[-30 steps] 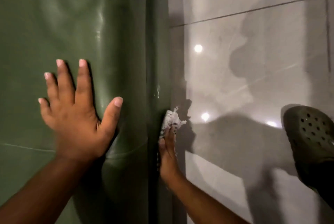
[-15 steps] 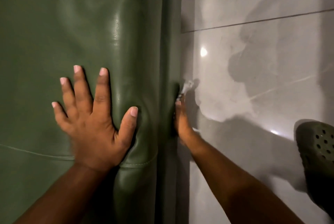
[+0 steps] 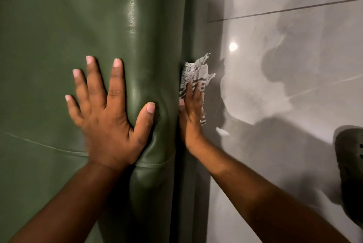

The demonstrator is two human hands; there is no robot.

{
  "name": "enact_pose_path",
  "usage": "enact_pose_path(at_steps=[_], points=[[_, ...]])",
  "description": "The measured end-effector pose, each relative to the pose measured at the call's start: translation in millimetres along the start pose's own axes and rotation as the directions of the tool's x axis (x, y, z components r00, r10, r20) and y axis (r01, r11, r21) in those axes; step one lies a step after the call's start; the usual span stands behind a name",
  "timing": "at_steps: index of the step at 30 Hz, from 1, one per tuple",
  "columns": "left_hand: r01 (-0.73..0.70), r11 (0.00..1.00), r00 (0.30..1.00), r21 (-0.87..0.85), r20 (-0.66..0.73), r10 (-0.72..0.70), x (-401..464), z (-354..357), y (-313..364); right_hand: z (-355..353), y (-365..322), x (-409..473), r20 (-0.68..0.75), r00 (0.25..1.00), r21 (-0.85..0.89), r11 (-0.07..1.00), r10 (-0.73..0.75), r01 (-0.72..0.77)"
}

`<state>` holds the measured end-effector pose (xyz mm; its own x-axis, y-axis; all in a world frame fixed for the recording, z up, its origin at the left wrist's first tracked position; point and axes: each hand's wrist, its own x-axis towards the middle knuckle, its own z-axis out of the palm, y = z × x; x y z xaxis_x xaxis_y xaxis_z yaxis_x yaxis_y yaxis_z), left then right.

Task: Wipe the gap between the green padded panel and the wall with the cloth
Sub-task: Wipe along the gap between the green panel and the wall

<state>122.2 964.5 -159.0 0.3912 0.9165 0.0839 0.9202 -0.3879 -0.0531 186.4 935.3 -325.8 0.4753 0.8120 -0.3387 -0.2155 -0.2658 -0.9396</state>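
Note:
The green padded panel (image 3: 78,17) fills the left half of the view, its right edge meeting the glossy grey tiled surface (image 3: 294,66). My left hand (image 3: 106,113) lies flat on the panel with fingers spread, denting the padding near the edge. My right hand (image 3: 191,111) stands edge-on in the gap beside the panel, pressing a white cloth with dark stripes (image 3: 194,72) against the panel's side. The cloth sticks out above my fingertips; part of it is hidden under the palm.
A dark green perforated clog (image 3: 349,176) sits at the right edge on the tiles. A dark grout line (image 3: 284,10) crosses the tiles above. Shadows and light reflections lie on the glossy surface.
My right hand has come out of the gap a little, and more of the cloth shows above the fingers than half a second ago. The left hand stays pressed on the panel.

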Motion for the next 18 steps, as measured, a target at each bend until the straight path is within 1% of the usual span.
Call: enact_pose_path(at_steps=[2, 4, 6, 8, 9, 12, 14, 16, 18], points=[[0.003, 1.0, 1.0, 0.009, 0.011, -0.003, 0, -1, 0, -11, 1, 0, 0.026, 1.0, 0.032, 0.999, -0.004, 0.004], [0.011, 1.0, 1.0, 0.009, 0.013, -0.011, 0, -3, 2, -29, 3, 7, 0.007, 0.999, 0.028, 0.999, -0.033, 0.032], [0.015, 1.0, 1.0, 0.006, 0.019, -0.015, -1, -4, 4, -43, 5, 19, -0.019, 0.994, -0.079, 0.992, -0.104, 0.102], [0.014, 1.0, 1.0, 0.007, 0.026, -0.014, 1, -5, 5, -42, 6, 32, -0.006, 0.976, -0.196, 0.957, -0.219, 0.214], [0.013, 1.0, 1.0, 0.007, 0.025, -0.013, 2, -5, 6, -37, 6, 36, 0.018, 0.965, -0.216, 0.942, -0.26, 0.258], [0.014, 1.0, 1.0, -0.002, 0.012, -0.014, 0, -4, 7, -22, 5, 31, 0.04, 0.953, -0.14, 0.943, -0.3, 0.303], [0.013, 1.0, 1.0, -0.012, -0.004, -0.013, 0, -4, 8, -18, 18, 12, 0.027, 0.956, -0.147, 0.944, -0.293, 0.294], [0.008, 1.0, 1.0, -0.003, -0.009, -0.008, 0, -3, 7, -15, 34, -29, 0.06, 0.957, -0.151, 0.945, -0.284, 0.29], [0.007, 1.0, 1.0, 0.001, -0.013, -0.007, 0, -4, 6, -13, 45, -76, 0.076, 0.968, -0.082, 0.966, -0.239, 0.245]])
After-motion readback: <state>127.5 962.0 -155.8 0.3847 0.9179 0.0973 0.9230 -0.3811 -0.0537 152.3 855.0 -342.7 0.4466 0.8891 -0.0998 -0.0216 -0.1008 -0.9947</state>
